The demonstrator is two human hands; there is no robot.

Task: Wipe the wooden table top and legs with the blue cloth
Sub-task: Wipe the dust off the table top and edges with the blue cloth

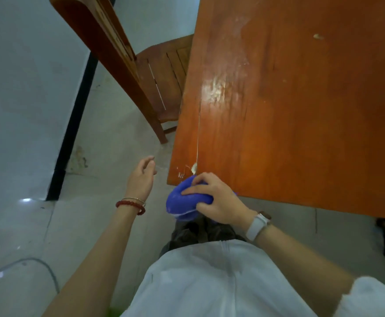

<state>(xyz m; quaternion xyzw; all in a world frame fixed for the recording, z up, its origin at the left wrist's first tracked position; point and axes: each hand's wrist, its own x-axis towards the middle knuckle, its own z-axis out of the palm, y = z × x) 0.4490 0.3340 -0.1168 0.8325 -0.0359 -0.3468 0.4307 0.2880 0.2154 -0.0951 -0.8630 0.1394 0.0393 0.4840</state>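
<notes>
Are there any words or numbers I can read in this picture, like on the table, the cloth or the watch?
None: no readable words, numbers, labels or signs show in this view.
wooden table: only scratches and pale marks, no writing.
blue cloth, gripped by the right hand: plain, no label showing.
watch: only the pale band shows, no face to read.
left hand: holds nothing; its bracelets bear no text.

The person wears a pale top (209,282), red bead bracelet (131,205), and grey-strapped watch (256,226).
</notes>
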